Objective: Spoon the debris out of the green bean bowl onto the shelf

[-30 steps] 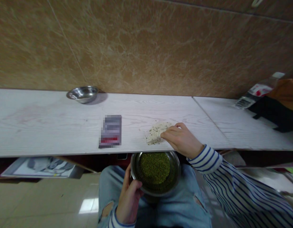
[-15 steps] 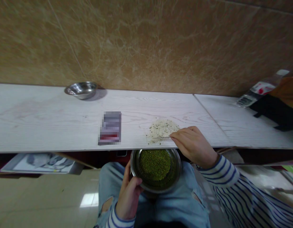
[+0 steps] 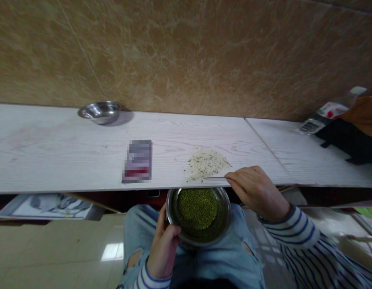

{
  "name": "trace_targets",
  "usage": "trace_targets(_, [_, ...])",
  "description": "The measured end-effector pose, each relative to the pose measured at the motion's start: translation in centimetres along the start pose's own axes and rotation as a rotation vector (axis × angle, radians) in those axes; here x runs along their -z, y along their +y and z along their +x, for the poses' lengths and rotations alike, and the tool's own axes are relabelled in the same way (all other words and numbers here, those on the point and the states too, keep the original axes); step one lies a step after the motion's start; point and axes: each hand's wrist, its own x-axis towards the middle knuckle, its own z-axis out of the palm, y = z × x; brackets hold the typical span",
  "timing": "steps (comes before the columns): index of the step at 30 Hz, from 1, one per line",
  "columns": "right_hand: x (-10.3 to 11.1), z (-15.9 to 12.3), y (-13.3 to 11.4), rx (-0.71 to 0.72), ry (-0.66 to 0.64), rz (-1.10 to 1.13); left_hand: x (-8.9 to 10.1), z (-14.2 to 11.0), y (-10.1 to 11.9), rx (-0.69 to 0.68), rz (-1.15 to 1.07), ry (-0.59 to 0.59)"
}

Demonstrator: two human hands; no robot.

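We start with the biggest thing, the brown marbled wall [image 3: 186, 60], and along its foot runs the long white table [image 3: 53, 152]. Below its near edge we have the jeans [image 3: 140, 226], knees parted, and over the lap between them the large metal bowl [image 3: 224, 212] of green beans [image 3: 198, 208]. It sits just below the edge, we'd judge, so it stays within easy reach of both hands. Out right, a bottle [image 3: 327, 112] tilts beside a dark bundle [image 3: 351, 138]; back left, by the wall, a small metal bowl [image 3: 101, 113] stands well apart from the work.

Now the hands! The left hand [image 3: 164, 249] is clasped on the large bowl's side, thumb over the rim, presumably so it cannot tip. The right hand [image 3: 256, 190] comes over the table's near edge with fingertips pinched on a thin strip [image 3: 214, 177]; seen nearly edge-on, it could be a card or a flat blade, we can't say which. That strip lies low along the near side of the pale heap [image 3: 207, 162], which spreads on the tabletop just above the bowl, dark specks scattered through it.
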Motion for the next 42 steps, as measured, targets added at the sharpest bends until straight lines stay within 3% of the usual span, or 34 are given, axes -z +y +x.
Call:
trace_targets(13, [-0.1,0.4,-1.2,0.03,-0.067,0.003,-0.3,0.0,0.1,0.002,0.005,0.001])
trace_targets(27, [-0.6,0.3,-2.3,-0.013,0.007,0.055,-0.1,0.1,0.2,-0.006,0.011,0.021])
trace_targets(36, [-1.6,1.6,-4.3,-0.009,0.029,0.076,-0.2,0.0,0.6,-0.008,-0.013,0.019])
trace_targets(42, [-1.9,1.7,-3.9,-0.046,0.029,0.054,0.0,0.1,0.5,-0.004,-0.015,0.02])
